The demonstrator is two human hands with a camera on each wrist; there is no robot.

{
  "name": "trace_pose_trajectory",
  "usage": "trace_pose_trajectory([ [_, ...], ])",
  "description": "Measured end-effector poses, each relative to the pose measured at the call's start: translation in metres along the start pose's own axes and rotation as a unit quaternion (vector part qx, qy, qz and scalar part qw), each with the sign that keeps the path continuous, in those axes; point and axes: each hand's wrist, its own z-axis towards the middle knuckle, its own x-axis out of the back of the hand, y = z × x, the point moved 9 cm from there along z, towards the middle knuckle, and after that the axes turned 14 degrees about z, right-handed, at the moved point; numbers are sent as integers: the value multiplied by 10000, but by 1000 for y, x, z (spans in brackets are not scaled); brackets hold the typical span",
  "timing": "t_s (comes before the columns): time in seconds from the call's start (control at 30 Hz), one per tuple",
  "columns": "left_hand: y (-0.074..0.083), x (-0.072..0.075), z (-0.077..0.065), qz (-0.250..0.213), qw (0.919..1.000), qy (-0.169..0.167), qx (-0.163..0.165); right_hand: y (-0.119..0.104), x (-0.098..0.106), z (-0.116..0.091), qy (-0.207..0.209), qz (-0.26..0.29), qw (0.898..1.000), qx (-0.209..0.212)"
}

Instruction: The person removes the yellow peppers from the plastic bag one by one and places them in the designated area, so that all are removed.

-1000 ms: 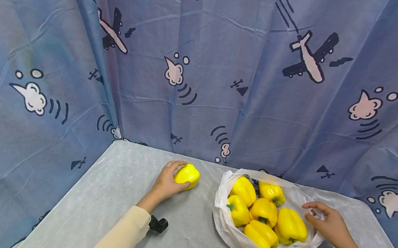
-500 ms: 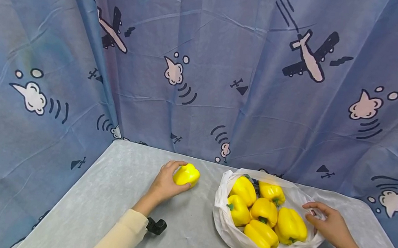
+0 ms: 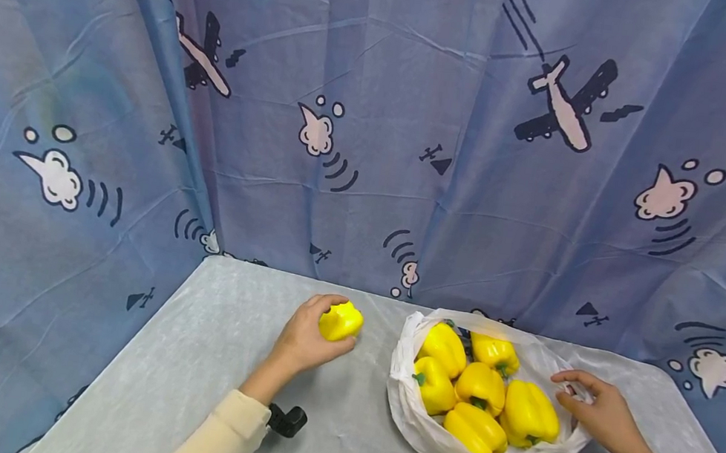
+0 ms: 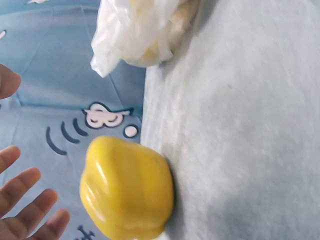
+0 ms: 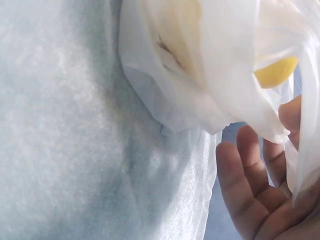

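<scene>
A yellow bell pepper (image 3: 340, 322) rests alone on the covered table, left of a white plastic bag (image 3: 404, 381). My left hand (image 3: 308, 340) hovers beside it with thumb and fingers spread; in the left wrist view a gap shows between the fingertips (image 4: 47, 200) and the pepper (image 4: 127, 187). Inside the bag lie several more yellow bell peppers (image 3: 481, 386), their green stems partly showing. At the bag's right side, my right hand (image 3: 605, 413) holds the rim between thumb and fingers. The plastic (image 5: 165, 95) hides part of that grip in the right wrist view.
A pale grey-white cloth (image 3: 223, 330) covers the table. Behind and to the left hangs a blue curtain (image 3: 365, 212) printed with planes and clouds, close to the table's back edge. Black wrist devices, such as the left one (image 3: 287, 421), sit under the wrists.
My left hand has shifted slightly around the lone pepper, its fingers now covering more of it in the head view. The right hand and the bag have stayed in place.
</scene>
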Motion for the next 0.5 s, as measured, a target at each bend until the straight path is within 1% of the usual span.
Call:
trace_pose_trajectory([
  [0.1, 9, 0, -1, -291, 9994, -92, -174, 1, 0, 0, 5, 4, 10000, -25],
  [0.27, 29, -2, -5, -539, 9966, -251, -569, 1, 0, 0, 4, -84, 10000, -47],
  [0.4, 47, -7, -10, -508, 9941, -354, -886, 1, 0, 0, -34, 26, 10000, -70],
  [0.5, 59, -11, -13, -448, 9927, -436, -1032, 1, -1, 1, -60, 84, 9999, -95],
])
